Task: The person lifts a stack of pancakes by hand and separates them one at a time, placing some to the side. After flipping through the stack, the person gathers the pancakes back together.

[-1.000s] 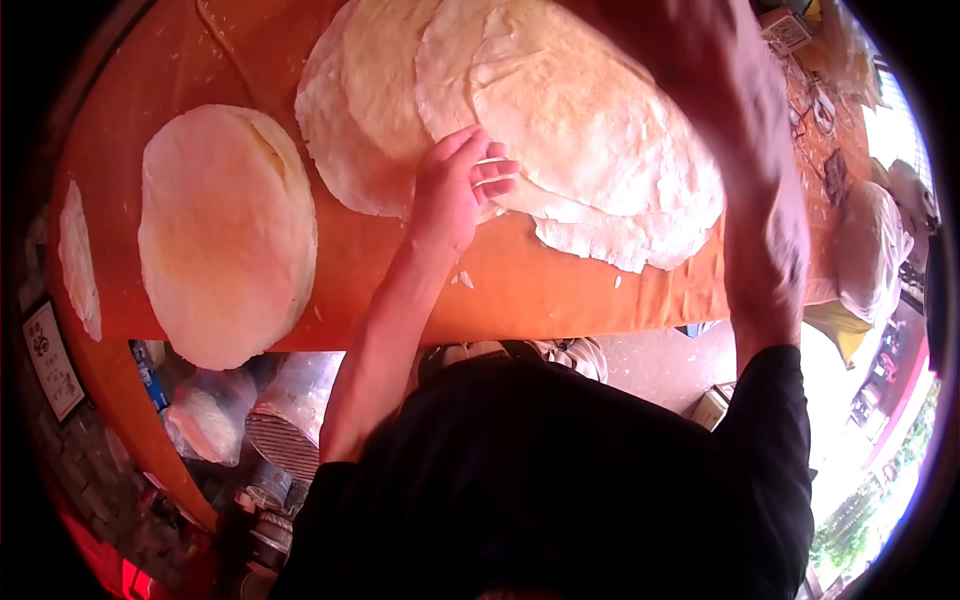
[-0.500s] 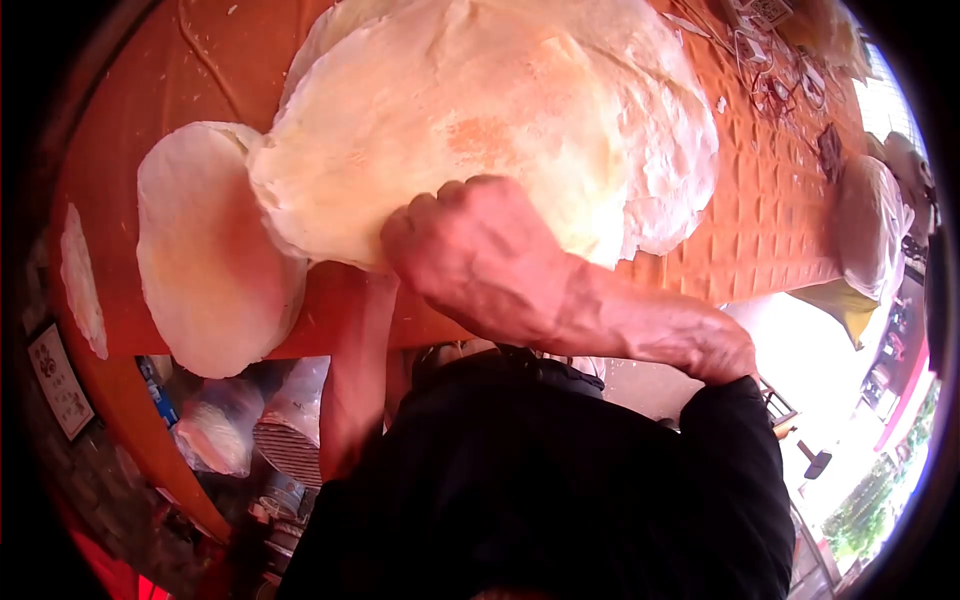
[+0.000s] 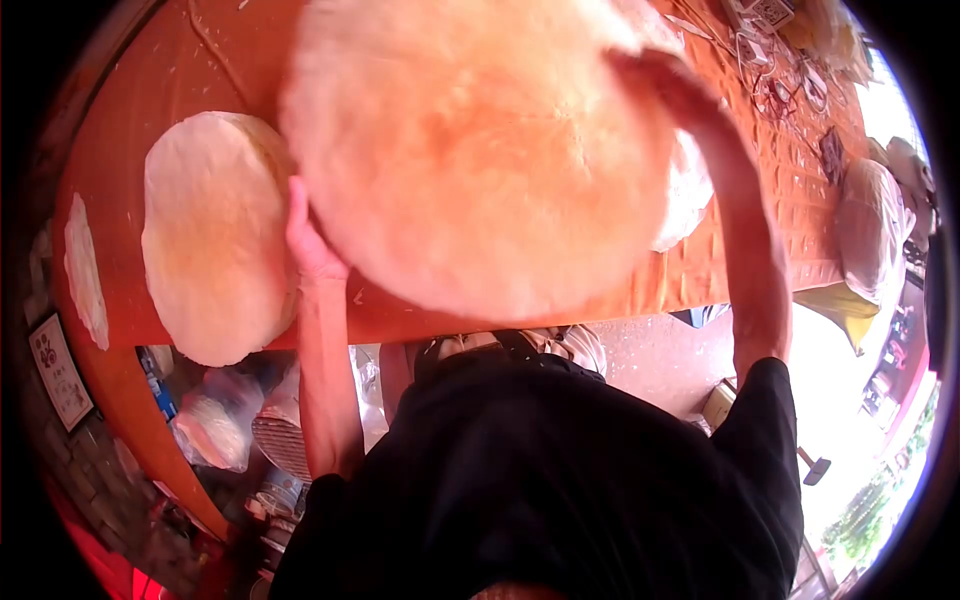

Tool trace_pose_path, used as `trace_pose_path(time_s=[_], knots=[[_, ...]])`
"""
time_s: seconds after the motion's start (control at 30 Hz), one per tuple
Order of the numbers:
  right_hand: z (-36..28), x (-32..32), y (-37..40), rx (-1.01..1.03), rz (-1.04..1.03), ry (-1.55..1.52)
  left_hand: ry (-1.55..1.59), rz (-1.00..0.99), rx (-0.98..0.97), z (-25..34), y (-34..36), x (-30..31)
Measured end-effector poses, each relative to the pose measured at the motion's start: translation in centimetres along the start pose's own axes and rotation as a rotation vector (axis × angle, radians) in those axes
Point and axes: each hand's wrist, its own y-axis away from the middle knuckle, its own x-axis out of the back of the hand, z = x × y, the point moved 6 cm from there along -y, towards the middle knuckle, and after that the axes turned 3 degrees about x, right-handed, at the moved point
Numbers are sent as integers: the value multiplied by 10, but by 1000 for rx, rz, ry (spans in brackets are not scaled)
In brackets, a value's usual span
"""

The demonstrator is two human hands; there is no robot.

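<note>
A large, round, thin flatbread, pale with browned patches, is held up in front of me, blurred by motion. My left hand supports its left edge with the thumb pointing up; the other fingers are hidden behind it. At the upper right edge, my right hand grips the same flatbread, its fingers smeared. Part of another pale sheet shows beneath on the right. To the left, an oval-looking stack of flatbread overhangs the front edge of the table.
An orange covering lies over the table, dented in a grid on the right. A pale strip rests at far left. Cables tangle at upper right, near a white bag. Plastic bags sit below the table.
My fisted right hand has moved from the front edge to the upper right edge. My left hand has come out to the left edge, and the top flatbread is now raised and turned.
</note>
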Motion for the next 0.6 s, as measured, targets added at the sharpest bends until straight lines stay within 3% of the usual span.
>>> trace_pose_path(time_s=[0.07,0.1,0.17,0.23,0.27,0.37,0.4,0.5,0.53,0.57,0.6], knots=[[77,13,-17,-15,130,-155,-64,50,67,-20,-11,10],[76,9,-17,-7,196,-226,-219,60,35,-22,-15,7],[48,-3,5,89,396,-154,-220,77,-23,-21,-8,-7],[58,-3,-7,125,363,-79,-415,260,-72,-25,-10,-7],[59,-9,-1,31,340,-82,-512,355,-102,-25,-12,-6],[31,-13,13,40,293,-156,-629,505,-157,-23,-17,-18],[38,-9,7,128,428,-270,-560,395,-145,-24,-24,-19],[39,-2,14,181,471,-380,-162,31,1,-12,-28,-27],[40,-9,22,149,568,-580,-127,40,44,-5,-15,-27],[96,0,8,-8,489,-615,-101,13,60,-4,-10,-18],[79,-18,28,-31,596,-723,-75,-14,82,-7,-6,-2]])
